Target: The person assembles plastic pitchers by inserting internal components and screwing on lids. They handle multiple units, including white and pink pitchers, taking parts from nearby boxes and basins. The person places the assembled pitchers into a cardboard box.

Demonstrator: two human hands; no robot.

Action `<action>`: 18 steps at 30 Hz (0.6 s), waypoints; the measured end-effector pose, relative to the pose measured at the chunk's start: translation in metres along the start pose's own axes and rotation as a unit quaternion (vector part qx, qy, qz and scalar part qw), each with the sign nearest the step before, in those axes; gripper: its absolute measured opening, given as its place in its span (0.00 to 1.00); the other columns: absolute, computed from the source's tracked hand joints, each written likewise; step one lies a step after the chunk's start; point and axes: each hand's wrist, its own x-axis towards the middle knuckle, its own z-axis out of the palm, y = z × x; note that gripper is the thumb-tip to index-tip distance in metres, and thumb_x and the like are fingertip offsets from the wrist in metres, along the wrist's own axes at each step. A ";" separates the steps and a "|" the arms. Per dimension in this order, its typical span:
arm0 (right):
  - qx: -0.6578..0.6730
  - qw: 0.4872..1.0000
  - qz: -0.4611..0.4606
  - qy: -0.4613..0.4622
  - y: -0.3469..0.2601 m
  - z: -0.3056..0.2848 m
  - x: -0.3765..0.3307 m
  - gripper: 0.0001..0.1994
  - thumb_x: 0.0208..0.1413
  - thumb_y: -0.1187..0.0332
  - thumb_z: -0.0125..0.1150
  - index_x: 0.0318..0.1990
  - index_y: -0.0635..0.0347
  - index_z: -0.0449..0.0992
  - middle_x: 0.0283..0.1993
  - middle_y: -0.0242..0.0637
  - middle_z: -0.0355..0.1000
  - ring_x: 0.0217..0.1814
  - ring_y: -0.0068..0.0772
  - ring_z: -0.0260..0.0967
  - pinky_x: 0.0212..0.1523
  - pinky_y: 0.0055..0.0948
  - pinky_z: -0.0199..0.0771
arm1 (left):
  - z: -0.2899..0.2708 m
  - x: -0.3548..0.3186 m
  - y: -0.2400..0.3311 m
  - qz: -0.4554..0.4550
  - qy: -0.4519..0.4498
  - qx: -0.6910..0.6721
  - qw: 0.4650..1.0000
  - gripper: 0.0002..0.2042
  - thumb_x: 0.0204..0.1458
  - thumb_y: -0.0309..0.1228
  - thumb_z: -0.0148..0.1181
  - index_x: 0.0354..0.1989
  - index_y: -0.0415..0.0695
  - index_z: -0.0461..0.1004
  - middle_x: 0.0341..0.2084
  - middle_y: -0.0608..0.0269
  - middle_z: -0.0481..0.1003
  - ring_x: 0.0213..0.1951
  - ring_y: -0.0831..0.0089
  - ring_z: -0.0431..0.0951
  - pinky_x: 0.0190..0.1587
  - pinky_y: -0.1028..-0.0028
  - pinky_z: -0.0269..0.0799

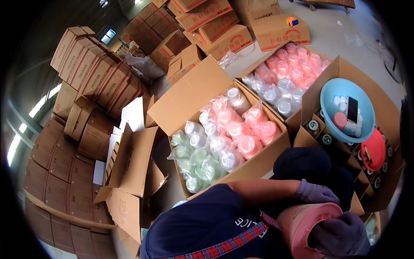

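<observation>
In the head view, low on the right, beside a navy shirt (194,222): a pink tub (294,221), round, smooth, thick-rimmed, with a dark opening and faint marks on its wall. Left hand (318,192), gray-gloved, bent over its upper side; cannot tell whether clamped. Right hand (343,235), likewise gloved, at the mouth, fingers hidden; cannot tell either. White lettering on the shirt, red print on cartons (280,36), red stripes on stacked boxes (97,71) at left.
</observation>
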 end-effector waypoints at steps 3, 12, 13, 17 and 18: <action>-0.106 0.993 0.012 -0.044 -0.026 0.012 -0.019 0.24 0.48 0.59 0.62 0.54 0.53 0.74 0.46 0.42 0.72 0.44 0.46 0.71 0.42 0.42 0.74 | 0.012 0.002 0.010 -0.016 0.010 0.013 1.000 0.14 0.63 0.38 0.50 0.34 0.39 0.75 0.34 0.52 0.78 0.42 0.62 0.78 0.46 0.66 0.71; 0.055 0.938 0.299 0.165 -0.040 0.081 -0.054 0.17 0.53 0.66 0.67 0.50 0.56 0.73 0.43 0.48 0.72 0.35 0.58 0.74 0.32 0.46 0.77 | 0.051 -0.068 0.045 0.049 0.273 0.398 0.875 0.14 0.53 0.39 0.60 0.36 0.39 0.73 0.33 0.50 0.72 0.37 0.51 0.74 0.40 0.59 0.70; 0.061 0.946 0.273 0.165 -0.038 0.081 -0.054 0.18 0.53 0.66 0.67 0.50 0.56 0.73 0.43 0.48 0.72 0.35 0.57 0.74 0.32 0.46 0.77 | 0.054 -0.079 0.050 -0.001 0.272 0.374 0.887 0.15 0.51 0.40 0.61 0.36 0.38 0.73 0.33 0.49 0.72 0.38 0.51 0.74 0.40 0.59 0.70; 0.063 0.970 0.183 0.146 -0.027 0.076 -0.057 0.19 0.52 0.66 0.68 0.51 0.57 0.73 0.44 0.49 0.72 0.34 0.56 0.75 0.31 0.45 0.77 | 0.035 -0.090 0.049 0.080 0.212 0.302 0.926 0.26 0.45 0.51 0.65 0.38 0.37 0.75 0.46 0.40 0.73 0.46 0.47 0.76 0.49 0.61 0.73; 0.060 0.975 0.161 0.142 -0.025 0.076 -0.058 0.19 0.52 0.66 0.68 0.51 0.57 0.73 0.44 0.49 0.73 0.34 0.56 0.75 0.30 0.45 0.76 | 0.026 -0.088 0.049 0.033 0.154 0.264 0.952 0.30 0.42 0.53 0.67 0.41 0.35 0.76 0.52 0.40 0.73 0.51 0.47 0.75 0.52 0.61 0.73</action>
